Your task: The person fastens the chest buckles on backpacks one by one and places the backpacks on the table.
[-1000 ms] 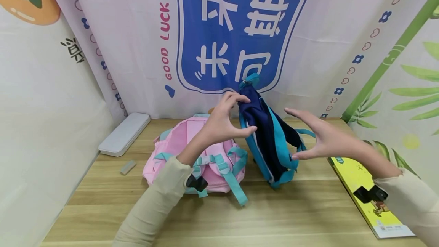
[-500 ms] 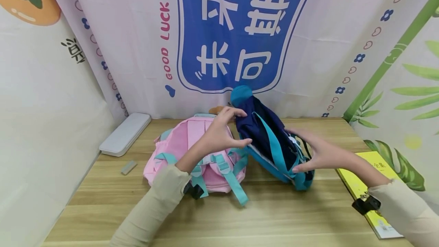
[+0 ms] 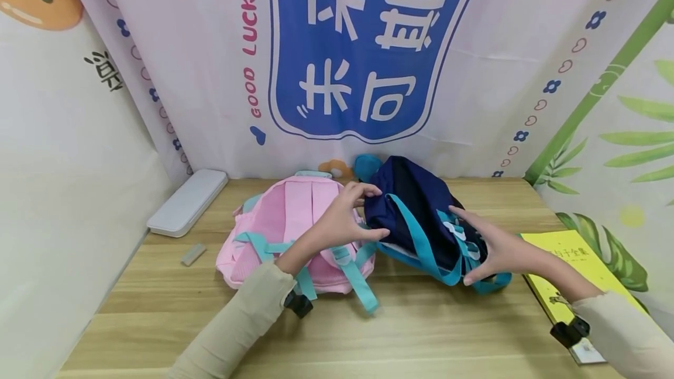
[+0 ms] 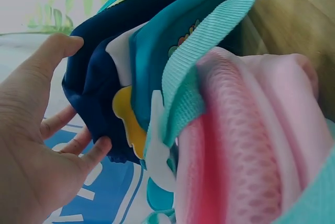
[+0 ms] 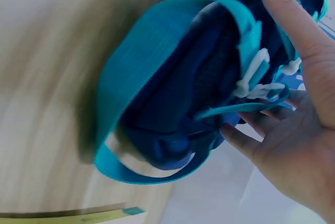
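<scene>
A navy and teal backpack (image 3: 392,183) lies slanted at the middle right of the table. My left hand (image 3: 337,221) holds its left end, thumb on one side and fingers on the other. At the opposite end, beside teal straps and white buckles, my right hand (image 3: 508,253) has its thumb over the bag and fingers along the far edge. Left of it sits a pink backpack (image 3: 300,206) with mint straps, partly behind my left forearm. In the left wrist view a mint strap (image 4: 188,67) overlaps the navy bag.
A yellow book (image 3: 579,256) lies at the right, partly under my right forearm. At the back left is a flat white case (image 3: 186,203), with a small grey block (image 3: 193,254) in front of it. A printed cloth (image 3: 210,75) hangs behind the wooden table (image 3: 158,309).
The navy backpack has tipped from nearly upright to a low slant, its top dropping and its lower end swinging right. Both hands have come down with it; the pink backpack stays in place.
</scene>
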Available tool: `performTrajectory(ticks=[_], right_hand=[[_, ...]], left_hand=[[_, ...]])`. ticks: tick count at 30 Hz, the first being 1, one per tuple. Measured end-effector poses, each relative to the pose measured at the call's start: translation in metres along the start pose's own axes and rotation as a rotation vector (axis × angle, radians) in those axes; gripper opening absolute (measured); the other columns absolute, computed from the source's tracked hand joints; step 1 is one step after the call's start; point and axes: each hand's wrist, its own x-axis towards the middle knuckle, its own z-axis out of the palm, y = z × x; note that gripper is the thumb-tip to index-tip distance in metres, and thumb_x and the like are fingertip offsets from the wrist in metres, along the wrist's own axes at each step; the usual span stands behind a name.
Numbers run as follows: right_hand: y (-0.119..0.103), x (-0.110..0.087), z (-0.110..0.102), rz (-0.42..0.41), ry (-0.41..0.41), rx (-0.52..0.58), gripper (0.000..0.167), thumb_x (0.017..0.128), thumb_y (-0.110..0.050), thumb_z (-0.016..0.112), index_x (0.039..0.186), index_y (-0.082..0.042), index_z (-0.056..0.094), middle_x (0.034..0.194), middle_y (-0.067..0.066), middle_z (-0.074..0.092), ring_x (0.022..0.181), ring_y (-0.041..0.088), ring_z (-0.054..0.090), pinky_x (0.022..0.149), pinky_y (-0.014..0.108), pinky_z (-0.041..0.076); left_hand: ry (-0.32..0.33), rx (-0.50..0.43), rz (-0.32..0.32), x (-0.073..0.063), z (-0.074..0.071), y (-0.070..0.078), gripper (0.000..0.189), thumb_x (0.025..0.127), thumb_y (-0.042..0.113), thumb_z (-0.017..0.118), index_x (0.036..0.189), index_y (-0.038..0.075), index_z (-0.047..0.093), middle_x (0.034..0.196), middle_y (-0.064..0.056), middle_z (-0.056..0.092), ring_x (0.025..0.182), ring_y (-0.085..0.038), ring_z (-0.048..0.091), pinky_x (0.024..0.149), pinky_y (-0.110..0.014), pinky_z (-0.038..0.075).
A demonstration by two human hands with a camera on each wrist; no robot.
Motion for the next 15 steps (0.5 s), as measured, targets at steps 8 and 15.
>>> performTrajectory(ticks=[8, 15], right_hand=[[0.011, -0.007, 0.002, 0.049, -0.012, -0.036, 0.124, 0.069, -0.051, 0.092, 0.162, -0.008, 0.022, 0.16, 0.029, 0.032, 0.143, 0.053, 0.035, 0.103, 0.07, 0.041], [0.013, -0.011, 0.002, 0.04, -0.002, -0.067, 0.114, 0.068, -0.048, 0.093, 0.156, -0.005, 0.036, 0.155, 0.022, 0.044, 0.139, 0.047, 0.045, 0.102, 0.066, 0.045]], left_hand=[[-0.112, 0.053, -0.102, -0.005, 0.006, -0.004, 0.079, 0.076, 0.033, 0.09, 0.142, 0.015, 0.051, 0.138, -0.012, 0.049, 0.125, -0.026, 0.055, 0.104, -0.044, 0.052], [-0.177, 0.131, -0.151, -0.008, 0.015, -0.004, 0.087, 0.077, 0.042, 0.089, 0.149, 0.018, 0.046, 0.142, -0.011, 0.048, 0.123, -0.026, 0.055, 0.101, -0.043, 0.053]])
